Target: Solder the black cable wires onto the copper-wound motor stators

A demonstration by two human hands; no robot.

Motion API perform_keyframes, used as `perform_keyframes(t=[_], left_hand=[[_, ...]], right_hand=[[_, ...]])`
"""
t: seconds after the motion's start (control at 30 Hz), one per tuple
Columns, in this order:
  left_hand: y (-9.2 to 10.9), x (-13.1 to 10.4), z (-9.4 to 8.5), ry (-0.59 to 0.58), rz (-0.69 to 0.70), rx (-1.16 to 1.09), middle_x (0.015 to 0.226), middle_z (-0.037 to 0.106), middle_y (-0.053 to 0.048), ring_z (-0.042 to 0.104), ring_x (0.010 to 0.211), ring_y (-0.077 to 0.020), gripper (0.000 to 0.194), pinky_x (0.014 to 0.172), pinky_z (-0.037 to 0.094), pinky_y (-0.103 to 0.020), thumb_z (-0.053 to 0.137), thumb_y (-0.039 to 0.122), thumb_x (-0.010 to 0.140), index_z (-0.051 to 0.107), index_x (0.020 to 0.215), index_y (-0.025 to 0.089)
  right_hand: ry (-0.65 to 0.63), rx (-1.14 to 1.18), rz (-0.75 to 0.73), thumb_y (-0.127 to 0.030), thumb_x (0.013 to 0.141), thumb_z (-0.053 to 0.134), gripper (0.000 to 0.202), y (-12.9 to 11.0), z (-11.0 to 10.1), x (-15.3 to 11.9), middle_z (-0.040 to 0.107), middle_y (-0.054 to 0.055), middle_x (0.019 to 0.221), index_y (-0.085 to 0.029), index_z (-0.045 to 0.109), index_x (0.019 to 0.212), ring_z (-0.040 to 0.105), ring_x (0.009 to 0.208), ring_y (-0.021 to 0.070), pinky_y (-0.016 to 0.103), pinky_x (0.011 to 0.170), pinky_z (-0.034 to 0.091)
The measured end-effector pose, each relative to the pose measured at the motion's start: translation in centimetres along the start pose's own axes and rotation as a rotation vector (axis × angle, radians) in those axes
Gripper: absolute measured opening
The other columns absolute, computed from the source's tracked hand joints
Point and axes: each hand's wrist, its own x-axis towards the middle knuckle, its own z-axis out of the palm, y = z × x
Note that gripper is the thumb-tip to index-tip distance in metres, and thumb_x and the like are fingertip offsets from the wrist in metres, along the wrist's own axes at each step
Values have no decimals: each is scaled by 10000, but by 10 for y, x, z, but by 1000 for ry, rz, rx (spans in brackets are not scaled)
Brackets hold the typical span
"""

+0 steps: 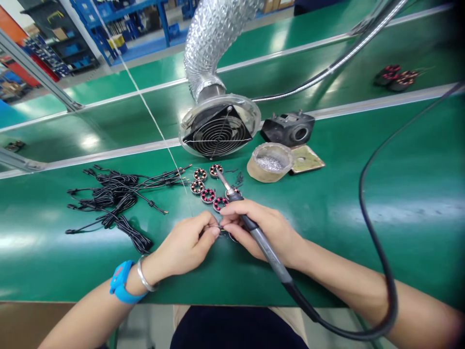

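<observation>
My right hand (pixel 259 230) holds a soldering iron (pixel 267 249) against its palm, the metal tip pointing up and away over the small motor stators. Its thumb and forefinger also reach in to a thin piece beside my left fingertips. My left hand (pixel 192 240) is closed in a pinch on that thin piece, which looks like a fine wire and is mostly hidden by the fingers. Just beyond the hands lie several round stators, some with red windings (pixel 208 196) and some with copper ones (pixel 199 175). Another stator is partly covered under my right hand.
Bundled black cables (pixel 116 194) lie at the left. Behind the stators stands a fan hood (pixel 220 131) on a silver duct (pixel 214 43). A round tub (pixel 267 174) of metal shavings, a sponge plate (pixel 307 160) and a black iron holder (pixel 288 130) sit to the right. The iron's cord (pixel 366 213) loops over my right forearm.
</observation>
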Motion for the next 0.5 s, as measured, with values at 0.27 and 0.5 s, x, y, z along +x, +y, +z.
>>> perform_keyframes(t=[0.27, 0.5], left_hand=[[-18, 12, 7, -63, -53, -470, 600, 466, 56, 402, 576, -91, 223, 575, 324, -217, 466, 339, 929, 511, 793, 169], [-19, 16, 11, 19, -112, -433, 600, 453, 66, 383, 525, -69, 171, 519, 299, -198, 498, 290, 890, 524, 780, 162]], right_hand=[[54, -78, -114, -44, 848, 552, 217, -1, 6, 0, 656, 20, 805, -183, 542, 1015, 577, 677, 118, 239, 663, 535], [108, -149, 29, -87, 903, 528, 346, -27, -26, -3, 693, 25, 842, -215, 561, 1223, 633, 684, 142, 266, 611, 527]])
